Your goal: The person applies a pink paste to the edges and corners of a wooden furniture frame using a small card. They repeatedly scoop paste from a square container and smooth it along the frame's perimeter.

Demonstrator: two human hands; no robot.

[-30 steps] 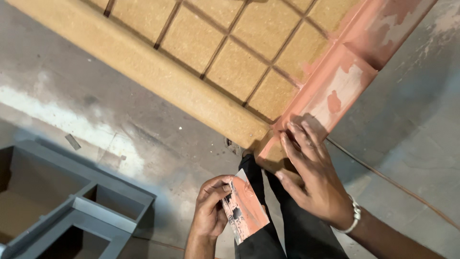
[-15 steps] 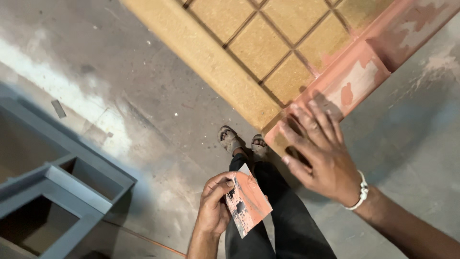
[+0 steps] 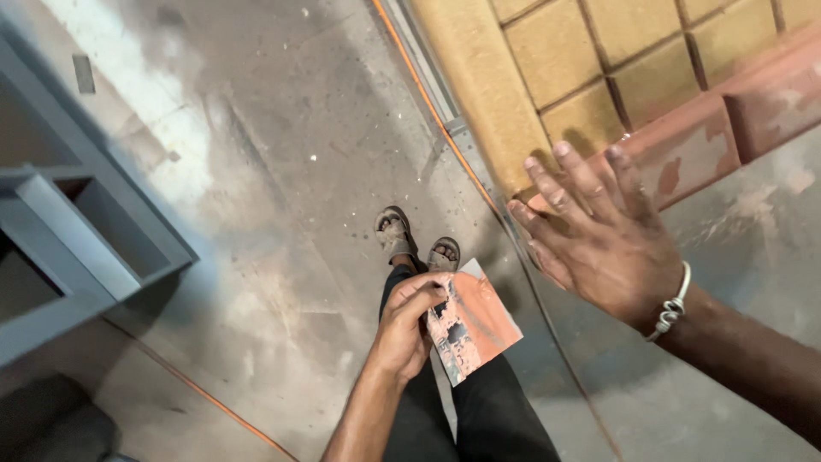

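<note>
My left hand grips a flat orange-red sheet of worn sandpaper by its edge, low over my dark trousers and sandalled feet. My right hand is spread flat with fingers apart, holding nothing, and hovers just off the end of a reddish-pink painted bar. That bar runs up to the right, with patches of worn paint. Beside it lies a yellow panel with a grid of square recesses.
A grey metal frame with open compartments stands at the left. The concrete floor is dusty and stained. A thin orange line runs along the yellow panel's edge. A silver bracelet is on my right wrist.
My right hand has lifted off the end of the reddish bar and pulled back toward me. The view has swung down, showing my feet. The left hand still holds the sandpaper.
</note>
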